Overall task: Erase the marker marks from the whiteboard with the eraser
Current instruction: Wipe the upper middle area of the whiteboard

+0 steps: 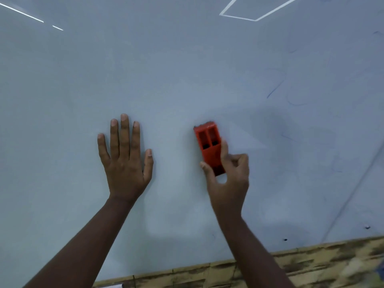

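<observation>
A large whiteboard (187,69) fills most of the view. My right hand (227,179) grips a red plastic eraser (208,145) by its lower end, thumb on its left side, and holds it against the board near the middle. My left hand (124,156) lies flat on the board to the left of the eraser, fingers straight and spread. Faint blue marker strokes (275,89) remain on the board up and to the right of the eraser, with more thin traces (296,103) beside them.
Below the board's lower edge runs a brown patterned wall surface (311,265). Two small dark spots (285,239) sit near the board's bottom right. Reflections of ceiling lights (257,9) show at the top.
</observation>
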Tool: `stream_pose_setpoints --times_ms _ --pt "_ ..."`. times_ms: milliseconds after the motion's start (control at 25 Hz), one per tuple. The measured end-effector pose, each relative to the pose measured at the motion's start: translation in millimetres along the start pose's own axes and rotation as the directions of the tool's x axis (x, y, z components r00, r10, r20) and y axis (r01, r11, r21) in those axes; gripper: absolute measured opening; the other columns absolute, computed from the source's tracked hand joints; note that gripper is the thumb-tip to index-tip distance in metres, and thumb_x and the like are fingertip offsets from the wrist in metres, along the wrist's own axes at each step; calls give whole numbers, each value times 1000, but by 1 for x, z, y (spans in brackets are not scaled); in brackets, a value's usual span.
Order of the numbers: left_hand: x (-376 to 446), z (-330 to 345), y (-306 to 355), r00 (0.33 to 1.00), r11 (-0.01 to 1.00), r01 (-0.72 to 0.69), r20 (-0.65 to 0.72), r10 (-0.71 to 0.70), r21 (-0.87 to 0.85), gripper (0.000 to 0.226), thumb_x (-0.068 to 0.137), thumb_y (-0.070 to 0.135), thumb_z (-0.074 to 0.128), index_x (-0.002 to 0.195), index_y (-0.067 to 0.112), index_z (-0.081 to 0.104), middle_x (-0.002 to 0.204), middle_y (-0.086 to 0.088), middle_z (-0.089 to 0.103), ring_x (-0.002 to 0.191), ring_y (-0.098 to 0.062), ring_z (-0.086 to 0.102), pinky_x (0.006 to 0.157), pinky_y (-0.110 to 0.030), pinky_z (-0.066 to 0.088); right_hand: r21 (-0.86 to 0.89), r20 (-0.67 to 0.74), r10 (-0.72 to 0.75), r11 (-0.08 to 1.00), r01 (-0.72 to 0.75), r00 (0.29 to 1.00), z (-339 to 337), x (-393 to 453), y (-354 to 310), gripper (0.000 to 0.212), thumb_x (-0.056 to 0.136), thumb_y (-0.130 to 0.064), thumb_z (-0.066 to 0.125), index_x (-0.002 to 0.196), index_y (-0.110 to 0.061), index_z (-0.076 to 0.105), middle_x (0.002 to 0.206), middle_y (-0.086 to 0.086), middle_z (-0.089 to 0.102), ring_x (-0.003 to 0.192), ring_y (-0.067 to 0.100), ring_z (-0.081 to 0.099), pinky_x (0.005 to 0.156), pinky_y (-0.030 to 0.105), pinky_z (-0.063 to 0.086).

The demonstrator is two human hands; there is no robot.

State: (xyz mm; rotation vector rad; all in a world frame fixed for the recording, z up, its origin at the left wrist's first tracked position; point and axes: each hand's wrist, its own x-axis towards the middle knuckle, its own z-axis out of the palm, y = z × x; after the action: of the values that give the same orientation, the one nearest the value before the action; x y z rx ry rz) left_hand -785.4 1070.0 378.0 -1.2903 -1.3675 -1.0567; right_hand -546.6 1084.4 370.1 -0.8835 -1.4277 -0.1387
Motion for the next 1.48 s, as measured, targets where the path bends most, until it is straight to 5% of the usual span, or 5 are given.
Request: stream_pose_setpoints --times_ms 320,520,640,1160,1480 --pt "-53 12 3 998 999 -51 41 51 7 73 109 39 41 169 6 15 178 -14 -1 165 -33 2 131 -60 3 -72 234 -127 986 148 964 15 -83 19 83 88 -45 78 159 -39 35 104 2 55 91 17 52 71 40 55" --pt "-62 16 1 998 998 -60 23 60 1 72 109 39 41 169 7 16 178 -12 -2 165 -32 2 131 -59 2 59 -106 164 986 -158 981 -13 -9 35 73 85 -34 84 149 -17 55 98 2 47 84 20 56 76 47 57" --pt "-66 17 5 999 999 -36 23 36 -23 71 110 38 40 170 9 13 178 -10 -3 165 -31 2 131 -59 2 112 -136 221 972 -206 966 -16 0 36 76 85 -27 87 151 -18 51 98 2 45 87 9 53 78 40 59" --pt "-131 31 19 998 999 -25 60 28 -43 75 107 41 41 170 10 12 178 -13 -2 165 -32 -1 131 -59 -1 -138 364 -51 984 109 930 6 -191 84 96 78 -34 88 156 -49 35 108 -3 47 96 19 52 71 45 52" --pt "-149 30 23 995 998 -10 98 16 -69 76 108 41 42 170 12 10 179 -10 -5 165 -31 -3 131 -58 -4 169 -65 347 928 -332 936 -4 -66 45 78 80 -27 90 149 -20 56 101 1 50 89 9 59 78 30 59"
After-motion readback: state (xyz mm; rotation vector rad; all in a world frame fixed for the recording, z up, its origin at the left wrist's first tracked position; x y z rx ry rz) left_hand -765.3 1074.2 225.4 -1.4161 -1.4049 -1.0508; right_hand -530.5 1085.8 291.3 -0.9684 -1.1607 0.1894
